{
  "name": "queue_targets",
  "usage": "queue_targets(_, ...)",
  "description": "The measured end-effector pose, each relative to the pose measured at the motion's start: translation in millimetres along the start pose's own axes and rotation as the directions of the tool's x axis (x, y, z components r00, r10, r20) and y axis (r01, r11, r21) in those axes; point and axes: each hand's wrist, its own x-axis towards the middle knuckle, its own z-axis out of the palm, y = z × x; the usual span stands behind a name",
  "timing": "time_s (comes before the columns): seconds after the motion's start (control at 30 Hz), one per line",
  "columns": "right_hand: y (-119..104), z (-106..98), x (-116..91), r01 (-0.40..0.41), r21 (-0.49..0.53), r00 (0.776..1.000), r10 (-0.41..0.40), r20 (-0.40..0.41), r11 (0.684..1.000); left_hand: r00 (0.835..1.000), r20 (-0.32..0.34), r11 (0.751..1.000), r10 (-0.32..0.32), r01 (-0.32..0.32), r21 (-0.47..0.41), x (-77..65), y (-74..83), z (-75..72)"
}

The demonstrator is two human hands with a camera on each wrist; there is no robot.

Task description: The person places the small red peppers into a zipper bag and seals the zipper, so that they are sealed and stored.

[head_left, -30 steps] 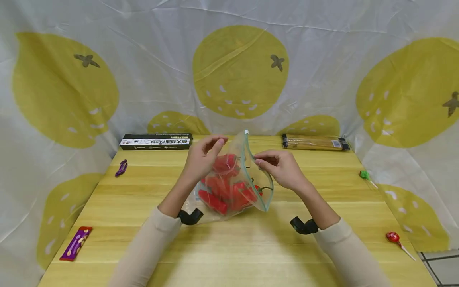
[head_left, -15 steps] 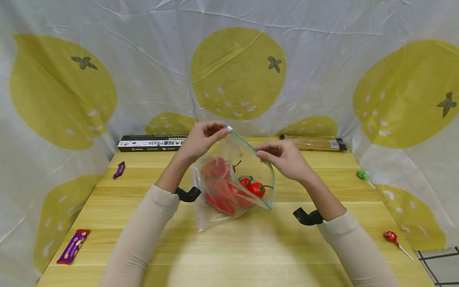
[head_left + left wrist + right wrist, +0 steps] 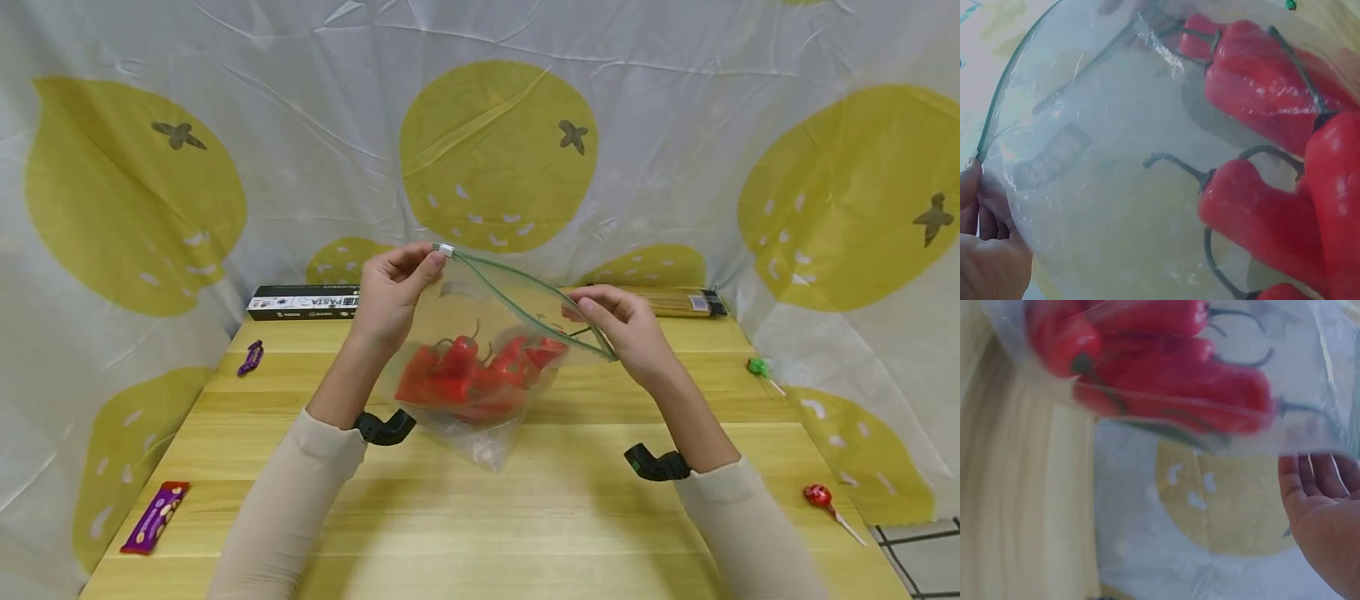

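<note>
A clear zip bag [image 3: 480, 287] with a green zip edge hangs between both hands, its mouth partly gaping toward the right. Several red peppers [image 3: 457, 367] with dark green stems lie inside it; the left wrist view shows them close through the film. My left hand [image 3: 390, 296] pinches the bag's upper left corner, beside the white zip slider [image 3: 446, 250]. At the other end, my right hand [image 3: 622, 329] pinches the bag's rim between thumb and fingers. The bag's lower corner [image 3: 489, 450] hangs down over the table.
A black pasta box [image 3: 303, 302] and a pack of spaghetti [image 3: 686, 302] lie at the back of the wooden table [image 3: 465, 533]. Purple wrapped candy [image 3: 251, 357] and a purple bar [image 3: 155, 517] are on the left. Green [image 3: 759, 367] and red [image 3: 819, 496] lollipops lie right.
My left hand has come to the bag's slider corner, gripped it and moved left. The right hand has moved right, stretching the mouth narrower, and the bag has been lifted and turned.
</note>
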Motion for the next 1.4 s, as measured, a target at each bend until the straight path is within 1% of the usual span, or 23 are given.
queue_targets(0.1,14.7,-6.2,-14.2,0.027,0.065,1.0,-0.027,0.002,0.997,0.998,-0.059,0.996,0.022,-0.027,-0.086,-1.8,0.0,-4.9)
queue_targets(0.2,24.5,-9.2,-23.5,0.027,0.066,1.0,-0.026,-0.009,0.997,0.994,-0.105,0.985,0.033,-0.05,-0.162,-4.1,-0.9,-10.3)
queue_targets(0.27,27.6,-9.9,-25.7,0.018,0.013,0.999,-0.018,-0.044,1.0,0.992,-0.119,0.975,0.032,-0.057,-0.214,-6.2,-1.3,-13.5)
queue_targets(0.33,27.2,-10.2,-25.7,0.004,-0.031,0.995,-0.007,-0.099,1.0,0.992,-0.124,0.965,0.026,-0.057,-0.254,-8.7,-1.9,-15.9)
queue_targets(0.4,24.8,-11.6,-24.3,0.012,-0.042,0.988,-0.019,-0.154,0.999,0.992,-0.122,0.957,0.016,-0.05,-0.285,-11.6,-2.5,-17.7)
queue_targets(0.47,20.0,-14.5,-22.9,0.036,-0.022,0.981,-0.04,-0.191,0.999,0.993,-0.122,0.954,0.004,-0.041,-0.297,-15.5,-2.9,-18.5)
queue_targets(0.6,9.3,-25.7,-19.7,0.098,0.021,0.961,-0.089,-0.261,0.995,0.991,-0.134,0.968,0.006,-0.039,-0.247,-25.8,-5.0,-17.9)
queue_targets(0.67,3.7,-32.1,-17.8,0.118,0.042,0.95,-0.1,-0.294,0.992,0.991,-0.136,0.978,0.014,-0.042,-0.205,-31.4,-7.3,-16.1)
queue_targets(0.77,-4.8,-37.1,-15.1,0.13,0.038,0.94,-0.11,-0.324,0.991,0.99,-0.132,0.988,0.041,-0.06,-0.142,-38.1,-12.8,-11.6)
queue_targets(0.8,-7.8,-36.6,-14.2,0.137,0.021,0.934,-0.122,-0.336,0.99,0.991,-0.126,0.989,0.051,-0.068,-0.131,-39.6,-15.0,-9.6)
queue_targets(0.87,-14.5,-30.9,-12.0,0.157,-0.045,0.919,-0.163,-0.359,0.987,0.991,-0.115,0.99,0.074,-0.087,-0.112,-41.6,-19.2,-4.7)
queue_targets(0.93,-21.9,-19.9,-8.3,0.189,-0.156,0.899,-0.235,-0.371,0.97,0.99,-0.102,0.99,0.093,-0.103,-0.093,-42.5,-23.8,0.4)
queue_targets(1.0,-31.0,-4.1,-2.5,0.222,-0.295,0.881,-0.321,-0.348,0.929,0.991,-0.087,0.99,0.101,-0.109,-0.091,-42.7,-28.2,5.3)
queue_targets(1.03,-36.0,5.0,1.1,0.24,-0.346,0.882,-0.353,-0.312,0.907,0.991,-0.083,0.991,0.103,-0.11,-0.079,-42.8,-30.3,7.7)
queue_targets(1.07,-40.8,13.9,5.2,0.254,-0.392,0.89,-0.373,-0.264,0.884,0.992,-0.079,0.992,0.101,-0.107,-0.072,-42.9,-32.5,9.4)
queue_targets(1.13,-50.2,32.0,13.8,0.279,-0.458,0.913,-0.381,-0.146,0.844,0.994,-0.069,0.994,0.083,-0.087,-0.061,-43.1,-36.5,11.9)
queue_targets(1.17,-54.4,40.7,18.4,0.293,-0.461,0.925,-0.37,-0.084,0.837,0.995,-0.064,0.996,0.071,-0.074,-0.052,-43.6,-38.3,12.7)
queue_targets(1.23,-59.5,55.5,27.5,0.304,-0.469,0.943,-0.333,0.021,0.83,0.997,-0.057,0.998,0.051,-0.052,-0.019,-45.0,-41.3,14.2)
queue_targets(1.3,-61.8,66.2,35.7,0.319,-0.483,0.945,-0.315,0.093,0.815,0.999,-0.04,1.0,0.025,-0.025,0.005,-46.5,-44.0,15.2)
queue_targets(1.4,-61.8,74.8,43.7,0.339,-0.512,0.94,-0.305,0.152,0.789,1.0,-0.018,0.999,0.011,-0.01,0.036,-47.7,-48.0,16.8)
